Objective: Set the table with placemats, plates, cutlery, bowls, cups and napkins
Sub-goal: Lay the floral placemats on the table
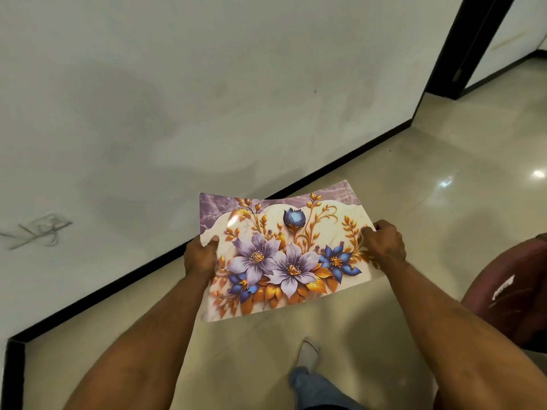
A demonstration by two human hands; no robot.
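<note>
A white wall (177,99) with a black skirting (266,199) fills the upper left, meeting a glossy beige tiled floor (429,187) that runs off to a dark door frame (467,48) at upper right. A maroon chair (515,294) sits at the right edge. Held in the air above the floor is a flower-printed placemat (284,255), slightly bowed; the left hand (201,255) grips its left edge and the right hand (386,241) pinches its right edge. Below, a white-socked foot (307,353) shows.
</note>
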